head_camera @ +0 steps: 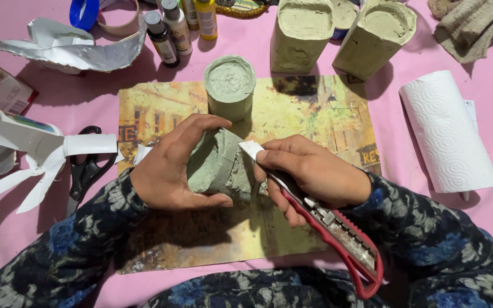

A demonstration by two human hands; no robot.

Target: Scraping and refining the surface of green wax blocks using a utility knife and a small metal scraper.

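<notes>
On printed mat [315, 114], at centre: grey-green cast block [219, 165] is gripped on its side by left hand [172, 168], kept steady. Red utility knife [338, 234] is clasped by right hand [315, 174], white strip [252, 150] pressed against block edge. Scissors [84, 171] laid aside at left.

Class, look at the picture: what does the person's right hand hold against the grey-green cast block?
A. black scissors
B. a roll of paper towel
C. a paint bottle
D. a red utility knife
D: the right hand grips a red utility knife whose front end meets the grey-green cast block, which the left hand steadies; the black scissors lie untouched on the pink table.
</notes>
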